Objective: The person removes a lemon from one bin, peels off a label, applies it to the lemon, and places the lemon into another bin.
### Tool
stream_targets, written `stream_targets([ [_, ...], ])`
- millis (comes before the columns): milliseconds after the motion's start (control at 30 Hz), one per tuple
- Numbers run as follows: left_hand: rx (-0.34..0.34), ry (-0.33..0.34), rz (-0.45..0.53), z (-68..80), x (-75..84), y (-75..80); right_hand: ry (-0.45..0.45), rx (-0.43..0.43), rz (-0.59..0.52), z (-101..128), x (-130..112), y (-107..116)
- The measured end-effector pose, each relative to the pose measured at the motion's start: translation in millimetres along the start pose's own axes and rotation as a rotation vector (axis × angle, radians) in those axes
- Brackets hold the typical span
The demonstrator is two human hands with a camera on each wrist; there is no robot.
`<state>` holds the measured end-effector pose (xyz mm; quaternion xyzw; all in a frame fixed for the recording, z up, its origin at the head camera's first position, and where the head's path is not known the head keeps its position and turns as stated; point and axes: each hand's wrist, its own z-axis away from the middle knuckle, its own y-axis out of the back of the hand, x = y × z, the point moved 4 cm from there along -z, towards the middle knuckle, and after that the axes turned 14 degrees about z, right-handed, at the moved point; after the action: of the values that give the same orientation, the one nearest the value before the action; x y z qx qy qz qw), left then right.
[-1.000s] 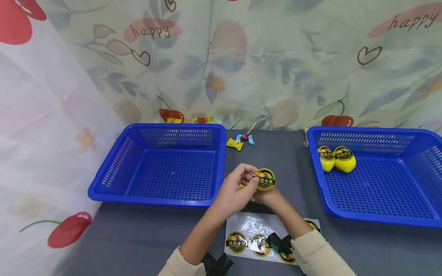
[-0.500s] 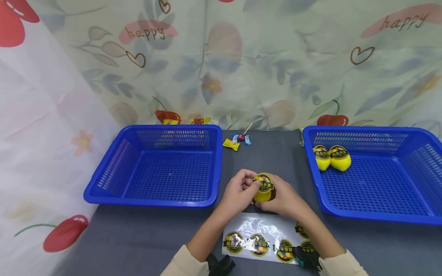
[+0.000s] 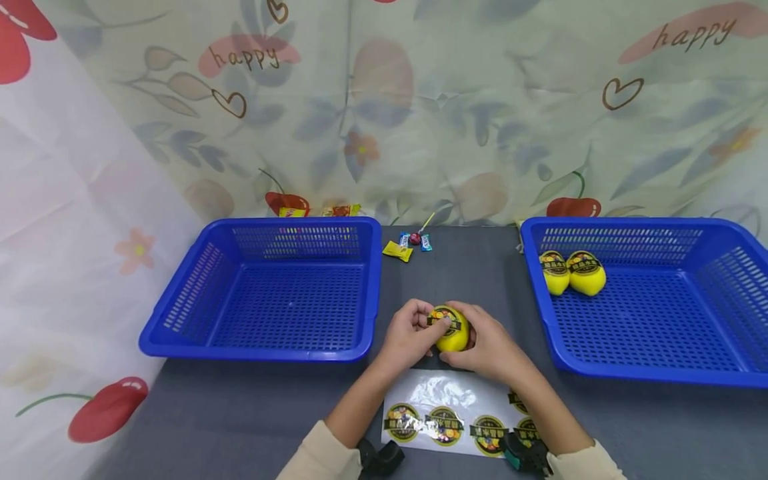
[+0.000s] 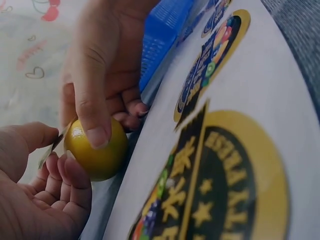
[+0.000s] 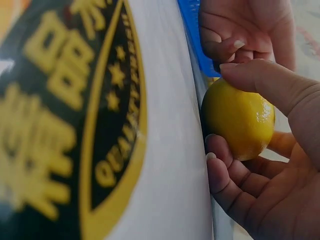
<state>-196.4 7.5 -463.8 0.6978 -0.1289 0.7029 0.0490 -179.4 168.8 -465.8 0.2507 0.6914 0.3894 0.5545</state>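
My right hand (image 3: 493,345) grips a yellow lemon (image 3: 454,344) above the table, thumb on one side and fingers on the other. My left hand (image 3: 403,340) pinches a round black-and-gold fruit sticker (image 3: 443,316) over the top of that lemon. In the left wrist view the sticker (image 4: 52,146) is seen nearly edge-on, close against the lemon (image 4: 102,157); whether it is stuck down I cannot tell. Just below both hands, a white sheet (image 3: 447,387) with several more such stickers lies on the table.
A blue basket (image 3: 258,352) stands at the left. Another blue basket (image 3: 660,375) at the right holds two stickered lemons (image 3: 587,280). Between them at the back are wrapped candies (image 3: 397,251) and a lollipop (image 3: 415,238). A patterned curtain (image 3: 444,133) hangs behind.
My right hand has turned and moved back from the sheet, bringing the lemon into view beneath the sticker. The left hand has kept its pinch and brought sticker and lemon together.
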Motion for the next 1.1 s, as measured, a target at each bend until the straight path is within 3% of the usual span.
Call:
stream_targets([
  [367, 0.060, 0.017, -0.034, -6.1, -8.9, -0.8, 0.002, -0.008, 0.017, 1, -3, 1],
  [1100, 0.122, -0.048, -0.162, -7.0, -10.0, -1.9, 0.027, 0.004, 0.040, 1, -9, 1],
])
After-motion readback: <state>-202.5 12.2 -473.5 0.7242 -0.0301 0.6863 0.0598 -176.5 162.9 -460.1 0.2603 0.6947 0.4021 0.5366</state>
